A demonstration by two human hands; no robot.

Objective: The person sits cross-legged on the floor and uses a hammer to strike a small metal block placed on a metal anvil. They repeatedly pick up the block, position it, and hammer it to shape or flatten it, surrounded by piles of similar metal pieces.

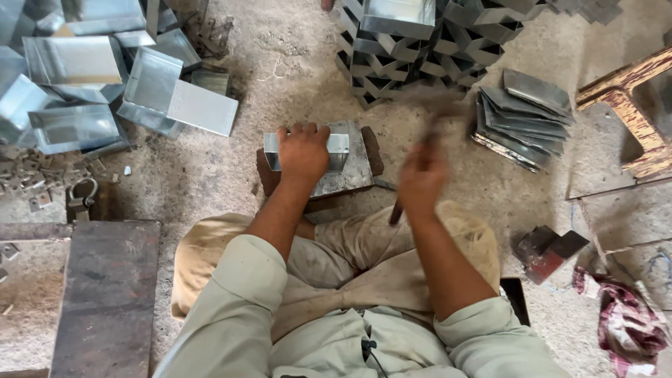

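To your far left, loose bent sheet-metal pieces (77, 84) lie scattered on the dusty floor (210, 175), with a dark steel plate (108, 294) flat beside your left knee. Your left arm runs forward from a pale sleeve, forearm bare, wrist straight. Your left hand (303, 152) lies palm down over a small folded sheet-metal channel (341, 148), fingers (308, 129) curled over its far edge, grasping it and pressing it down. The channel sits on a flat metal block (350, 175) on the floor, just ahead of your crossed legs.

Your right arm rises from the elbow, forearm angled up and inward. Your right hand (422, 178) is blurred; its fingers are clenched around a dark handle (396, 210), which pokes out below the fist. The tool's head above is a smear, so you cannot tell its shape.

Further right lie a stack of flat metal sheets (525, 115), behind it piled folded channels (434, 49), then a wooden frame (630, 105) and a red rag (626, 325).
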